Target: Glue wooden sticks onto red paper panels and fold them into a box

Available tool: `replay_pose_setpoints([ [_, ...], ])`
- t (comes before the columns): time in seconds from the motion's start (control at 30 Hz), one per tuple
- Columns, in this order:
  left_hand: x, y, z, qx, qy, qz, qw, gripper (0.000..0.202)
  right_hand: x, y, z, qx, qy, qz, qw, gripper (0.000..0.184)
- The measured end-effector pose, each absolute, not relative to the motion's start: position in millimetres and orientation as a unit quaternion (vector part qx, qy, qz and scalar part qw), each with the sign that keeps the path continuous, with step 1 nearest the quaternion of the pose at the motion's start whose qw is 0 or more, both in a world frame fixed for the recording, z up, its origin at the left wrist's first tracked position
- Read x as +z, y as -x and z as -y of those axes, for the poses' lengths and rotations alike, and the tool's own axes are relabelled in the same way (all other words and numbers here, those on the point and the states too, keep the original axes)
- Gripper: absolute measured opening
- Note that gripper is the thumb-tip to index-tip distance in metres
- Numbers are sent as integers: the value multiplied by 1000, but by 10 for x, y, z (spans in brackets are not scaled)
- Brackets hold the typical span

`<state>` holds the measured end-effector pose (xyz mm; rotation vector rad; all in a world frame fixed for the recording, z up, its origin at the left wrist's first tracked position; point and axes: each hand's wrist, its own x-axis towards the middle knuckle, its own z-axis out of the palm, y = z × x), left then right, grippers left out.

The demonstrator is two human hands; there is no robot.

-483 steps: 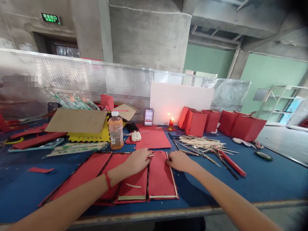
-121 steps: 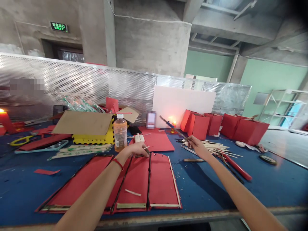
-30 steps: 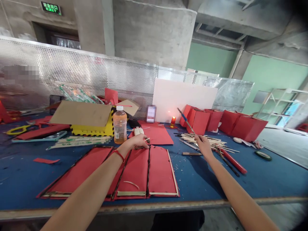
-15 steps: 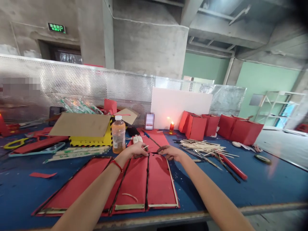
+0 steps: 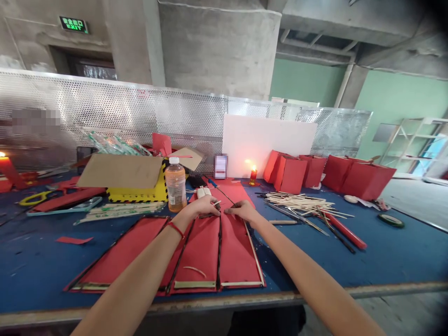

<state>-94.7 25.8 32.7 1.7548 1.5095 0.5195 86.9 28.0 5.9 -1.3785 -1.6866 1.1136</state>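
Several red paper panels [image 5: 203,245], joined side by side by dark strips and edged with pale wooden slats, lie flat on the blue table [image 5: 350,266]. My left hand [image 5: 202,206] presses on their far edge, fingers closed on a small pale stick that pokes out toward the right. My right hand [image 5: 241,211] is right beside it, pinching a thin dark rod [image 5: 220,191] with a blue far tip. The rod slants away over the loose red sheet [image 5: 234,192]. Both hands meet at the top of the dark seam between the two right panels.
An orange drink bottle [image 5: 175,185] and a yellow box with cardboard flaps [image 5: 135,183] stand behind the left hand. A lit candle [image 5: 252,175], a pile of bamboo sticks [image 5: 301,203], a red rod [image 5: 345,235], red paper bags [image 5: 360,181] and a tape roll [image 5: 391,220] are to the right.
My right hand has come back from the candle and stick pile with the thin rod, down to the panels' far edge beside my left hand. The left hand stayed in place.
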Motion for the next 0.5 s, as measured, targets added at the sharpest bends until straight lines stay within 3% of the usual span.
replay_pose_setpoints([
  [0.33, 254, 988, -330, 189, -700, -584, 364, 17, -203, -821, -549, 343, 525, 686, 369, 13],
  [0.5, 236, 975, -342, 192, -704, -585, 355, 15, -238, -783, -560, 358, 508, 693, 366, 18],
])
